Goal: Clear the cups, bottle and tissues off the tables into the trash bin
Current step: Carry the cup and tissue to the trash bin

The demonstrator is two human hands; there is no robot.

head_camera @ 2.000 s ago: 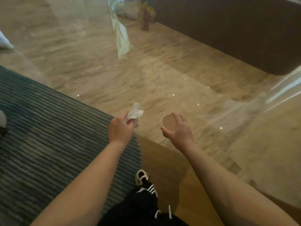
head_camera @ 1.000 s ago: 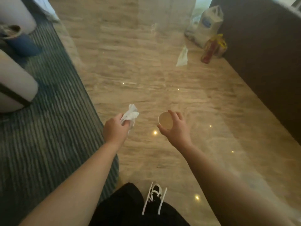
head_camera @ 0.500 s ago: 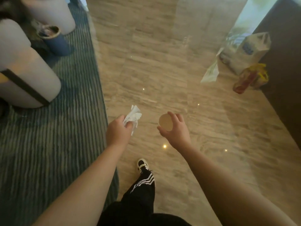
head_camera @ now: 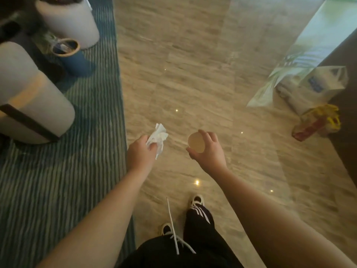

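Closest in, the person's dark trousers and striped shoes are planted on the polished stone floor (head_camera: 193, 78), right at the edge of the striped green rug (head_camera: 58, 180). Both bare arms reach forward at about waist height.

The left hand (head_camera: 139, 153) is closed around a crumpled white tissue (head_camera: 159, 136), most of which sticks up and out past the knuckles. The right hand (head_camera: 209, 151) is wrapped around a paper cup (head_camera: 196, 145), tipped so that its round opening faces back toward the camera; whether anything is in it I cannot tell. Neither hand has a finger to spare.

Farther off, ahead and well to the left, a small dark blue bin (head_camera: 72, 55) with a tan rim stands upright on the rug, its mouth open to the ceiling, tucked between two pale rounded chairs (head_camera: 34, 105). I take it for the trash bin. It lies diagonally up-left of both hands, with the tissue hand clearly on the nearer side and the cup hand across the body from it. So the coming move looks like a walk forward and left onto the rug, tissue dropped first, cup brought across after.

Far right, against a dark wall, a white bag (head_camera: 326, 82) and a red-and-yellow packet (head_camera: 316, 124) sit on the floor, well apart from all this. No counter is in sight.
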